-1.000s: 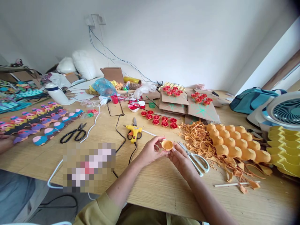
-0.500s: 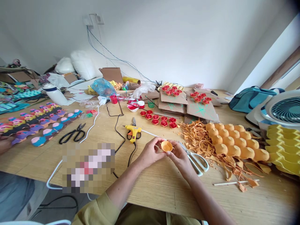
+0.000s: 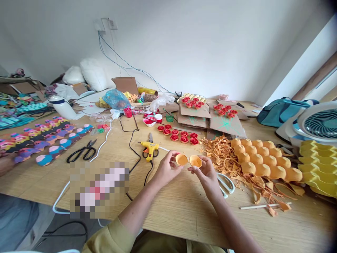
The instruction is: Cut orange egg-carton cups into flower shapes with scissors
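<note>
Over the desk [image 3: 171, 214], the left hand [image 3: 164, 171] had its fingers closed on an orange cup [image 3: 181, 159]; the right hand [image 3: 208, 173] gripped a second cup [image 3: 196, 161] just beside it, mouths facing up; scissors [image 3: 226, 182] lay nearer the right.

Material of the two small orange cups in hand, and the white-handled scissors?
Two small orange cups: likely moulded paper pulp, matte, painted orange; they match the domed orange egg tray. White-handled scissors: glossy plastic handles, apparently; blades hidden behind right hand.
</note>
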